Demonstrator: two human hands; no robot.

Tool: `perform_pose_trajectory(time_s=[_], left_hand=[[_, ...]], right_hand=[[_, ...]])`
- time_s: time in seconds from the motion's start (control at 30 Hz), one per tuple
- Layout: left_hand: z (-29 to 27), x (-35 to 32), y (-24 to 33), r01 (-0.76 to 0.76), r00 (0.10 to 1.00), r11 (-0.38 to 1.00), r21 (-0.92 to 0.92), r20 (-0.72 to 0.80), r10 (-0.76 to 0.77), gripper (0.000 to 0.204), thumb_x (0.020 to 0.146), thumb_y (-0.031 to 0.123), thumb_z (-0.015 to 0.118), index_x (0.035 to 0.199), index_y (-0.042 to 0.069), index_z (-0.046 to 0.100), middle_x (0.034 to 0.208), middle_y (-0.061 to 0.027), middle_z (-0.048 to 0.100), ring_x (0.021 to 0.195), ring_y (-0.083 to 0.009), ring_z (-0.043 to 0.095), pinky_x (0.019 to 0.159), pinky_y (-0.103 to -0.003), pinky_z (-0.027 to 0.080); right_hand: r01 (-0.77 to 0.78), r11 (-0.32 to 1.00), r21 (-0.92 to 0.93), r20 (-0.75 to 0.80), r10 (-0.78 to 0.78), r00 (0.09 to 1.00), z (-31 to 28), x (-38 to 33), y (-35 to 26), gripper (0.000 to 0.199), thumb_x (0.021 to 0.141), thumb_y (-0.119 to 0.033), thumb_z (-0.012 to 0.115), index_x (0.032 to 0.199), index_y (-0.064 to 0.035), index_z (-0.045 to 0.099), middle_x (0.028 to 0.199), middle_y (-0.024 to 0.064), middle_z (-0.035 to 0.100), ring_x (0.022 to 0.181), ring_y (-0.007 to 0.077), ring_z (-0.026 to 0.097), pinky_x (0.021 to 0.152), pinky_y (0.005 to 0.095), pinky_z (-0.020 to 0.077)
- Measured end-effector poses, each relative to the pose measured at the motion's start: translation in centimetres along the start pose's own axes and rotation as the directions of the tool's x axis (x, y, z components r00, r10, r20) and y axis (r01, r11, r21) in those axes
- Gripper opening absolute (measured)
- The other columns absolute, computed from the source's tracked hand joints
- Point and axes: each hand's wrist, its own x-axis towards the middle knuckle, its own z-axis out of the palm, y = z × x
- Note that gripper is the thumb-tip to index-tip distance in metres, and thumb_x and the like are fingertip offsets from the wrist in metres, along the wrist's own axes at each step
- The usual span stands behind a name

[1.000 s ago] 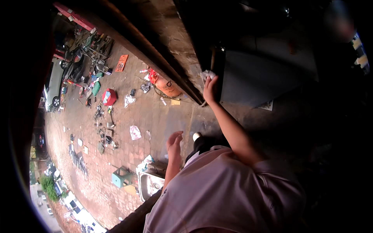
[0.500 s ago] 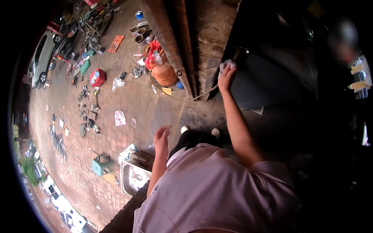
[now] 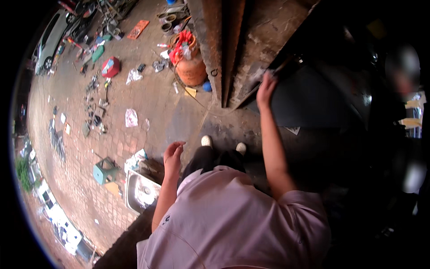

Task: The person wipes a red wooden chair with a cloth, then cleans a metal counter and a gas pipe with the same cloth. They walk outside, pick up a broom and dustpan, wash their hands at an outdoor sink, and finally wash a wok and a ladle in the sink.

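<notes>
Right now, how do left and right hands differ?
The right hand holds a pale wad; the left hand shows nothing held. The right hand is by the brown panel; the left hand appears over the floor. The right hand reaches farther from the shirt than the left hand. Both are bare.

Motion smears the whitish, soft-edged wad (image 3: 256,75) at the fingertips of the person's right hand (image 3: 265,93), so its material cannot be told. The left forearm (image 3: 165,197) covers one side of the rectangular stainless-steel sink (image 3: 130,190). The upper edge cuts off the rust-brown upright beam (image 3: 221,40); the lower edge crops the pale pink short-sleeved shirt (image 3: 228,215). A pale oval shape (image 3: 403,67) on the right is blurred beyond recognition.
</notes>
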Motion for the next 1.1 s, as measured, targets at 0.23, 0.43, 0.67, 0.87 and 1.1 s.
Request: perform_pose_trajectory(time_s=[0.23, 0.43, 0.67, 0.87, 1.1], left_hand=[[1.3, -1.0, -0.5, -0.002, 0.999, 0.999, 0.046, 0.046, 0.000, 0.016, 0.088, 0.009, 0.052, 0.098, 0.002, 0.062, 0.095, -0.0006, 0.062, 0.090, -0.0083, 0.053, 0.081, -0.023, 0.040], [1.5, -3.1, -1.3, 0.030, 0.996, 0.999, -0.043, -0.084, -0.034, 0.017, 0.086, 0.008, 0.052, 0.097, 0.002, 0.063, 0.089, -0.0008, 0.061, 0.085, -0.0077, 0.053, 0.078, -0.021, 0.039], [2.8, -8.3, -4.9, 0.081, 0.935, 0.964, -0.254, -0.317, -0.162, 0.015, 0.087, 0.008, 0.052, 0.094, 0.003, 0.063, 0.076, 0.0069, 0.052, 0.068, -0.0017, 0.041, 0.060, -0.017, 0.032], [5.2, -13.2, -11.3, 0.152, 0.831, 0.870, -0.470, -0.416, -0.370, 0.014, 0.087, 0.007, 0.052, 0.093, 0.004, 0.063, 0.084, 0.0051, 0.057, 0.074, -0.0040, 0.045, 0.069, -0.018, 0.037], [7.3, -14.1, -16.1, 0.291, 0.768, 0.795, -0.532, -0.366, -0.526, 0.014, 0.087, 0.007, 0.051, 0.094, 0.004, 0.063, 0.088, 0.0034, 0.059, 0.078, -0.0052, 0.047, 0.074, -0.019, 0.038]], right_hand=[[0.193, 0.972, -0.135, -0.033, -0.199, 0.979, -3.3, 1.0, 1.0, 0.027, 0.098, -0.023, 0.039, 0.111, -0.0004, 0.045, 0.105, 0.0078, 0.053, 0.091, 0.0145, 0.051, 0.082, 0.0264, 0.0407], [0.149, 0.985, -0.090, -0.054, -0.154, 0.987, -1.1, -1.1, 7.8, 0.029, 0.097, -0.021, 0.038, 0.108, 0.0052, 0.045, 0.106, 0.0149, 0.055, 0.094, 0.0232, 0.053, 0.085, 0.0321, 0.0412], [-0.005, 0.956, -0.292, 0.071, 0.026, 0.997, -2.6, -6.2, 12.5, 0.034, 0.097, -0.025, 0.040, 0.110, 0.0056, 0.043, 0.105, 0.0163, 0.056, 0.093, 0.0250, 0.054, 0.082, 0.0336, 0.0424], [-0.072, 0.851, -0.521, 0.094, 0.141, 0.986, -4.0, -8.1, 15.2, 0.039, 0.095, -0.029, 0.042, 0.112, 0.0068, 0.044, 0.107, 0.0219, 0.057, 0.094, 0.0333, 0.056, 0.081, 0.0382, 0.0434], [-0.227, 0.865, -0.447, 0.074, 0.289, 0.954, -2.9, -13.6, 22.6, 0.043, 0.096, -0.030, 0.040, 0.113, 0.0090, 0.042, 0.111, 0.0232, 0.054, 0.096, 0.0298, 0.054, 0.084, 0.0365, 0.0426]])
